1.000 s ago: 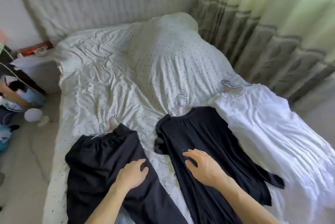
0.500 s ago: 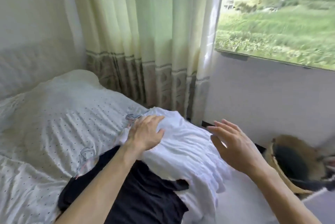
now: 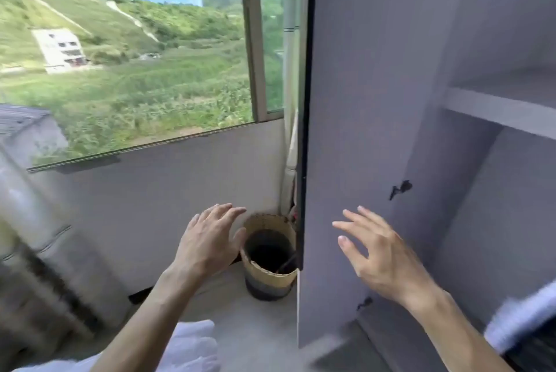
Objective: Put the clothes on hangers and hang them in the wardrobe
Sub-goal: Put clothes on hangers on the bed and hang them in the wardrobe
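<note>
Window (image 3: 126, 55), open wardrobe (image 3: 376, 130), basket (image 3: 267, 278) between

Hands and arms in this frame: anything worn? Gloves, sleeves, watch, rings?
Nothing worn that shows. Left hand and right hand: no gloves, rings, watch or wristband. Left forearm and right forearm are uncovered down to the frame edge, with no sleeve in view.

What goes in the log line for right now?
left hand: open, empty | right hand: open, empty | wardrobe door: open
</note>
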The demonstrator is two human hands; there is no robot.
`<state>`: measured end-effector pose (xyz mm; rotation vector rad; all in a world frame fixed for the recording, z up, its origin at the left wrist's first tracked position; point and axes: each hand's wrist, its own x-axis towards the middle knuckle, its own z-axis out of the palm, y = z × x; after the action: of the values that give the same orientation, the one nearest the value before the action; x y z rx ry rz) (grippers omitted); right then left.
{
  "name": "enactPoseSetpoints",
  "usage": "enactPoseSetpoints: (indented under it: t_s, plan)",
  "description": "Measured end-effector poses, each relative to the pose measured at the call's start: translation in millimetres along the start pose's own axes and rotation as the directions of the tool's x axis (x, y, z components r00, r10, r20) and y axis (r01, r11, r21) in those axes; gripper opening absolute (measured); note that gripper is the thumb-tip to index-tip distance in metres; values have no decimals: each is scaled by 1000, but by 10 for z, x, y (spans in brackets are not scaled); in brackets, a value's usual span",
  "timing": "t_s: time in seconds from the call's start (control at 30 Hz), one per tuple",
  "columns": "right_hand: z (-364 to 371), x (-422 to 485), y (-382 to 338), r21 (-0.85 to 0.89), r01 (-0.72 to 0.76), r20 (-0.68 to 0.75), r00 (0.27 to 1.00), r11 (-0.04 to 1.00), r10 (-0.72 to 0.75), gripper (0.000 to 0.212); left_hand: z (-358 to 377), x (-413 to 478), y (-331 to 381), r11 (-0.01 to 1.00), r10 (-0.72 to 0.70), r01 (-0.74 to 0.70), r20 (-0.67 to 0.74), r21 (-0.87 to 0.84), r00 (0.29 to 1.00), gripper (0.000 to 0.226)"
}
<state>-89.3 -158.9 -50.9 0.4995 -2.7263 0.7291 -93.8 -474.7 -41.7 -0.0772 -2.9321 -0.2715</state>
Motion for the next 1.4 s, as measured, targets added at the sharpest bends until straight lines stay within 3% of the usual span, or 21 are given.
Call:
enactPoseSetpoints:
  t_s: [0.13, 0.33, 0.57, 0.8, 1.07, 1.23, 1.4]
  plan:
    - [-395, -184, 531, -83, -242, -136, 964, 967, 229, 36, 262, 738, 776, 957, 283, -279, 39, -79, 958, 48]
    - [-854, -708, 984, -165, -509, -323, 837, 845, 441, 36, 486, 1373, 1950, 788, 606, -587, 68, -188, 792, 54]
    - [-1455, -1355, 1385, -249, -728, -516, 658, 638, 549, 42, 705, 1507, 3386, 551, 812, -731, 59, -402, 580, 53]
    - [-2284, -1230, 2075, -283, -785, -718, 555, 552, 421, 51, 1116, 1510, 4710, 448, 855, -597, 125, -665, 503, 55]
    - [-3093, -961, 3239, -435, -839, -811, 523, 328, 262, 54, 1708, 1570, 5916, 522, 782, -260, 334, -812, 526, 55]
    - [-3019, -986, 3705, -547, -802, -834, 546, 241, -77, 34, 2061, 1605, 6390, 578, 717, -134, 423, -805, 554, 54]
    - [-3017, -987, 3868, -574, -797, -816, 536, 189, -217, 33, 2313, 1610, 6775, 626, 686, -83, 497, -776, 532, 51]
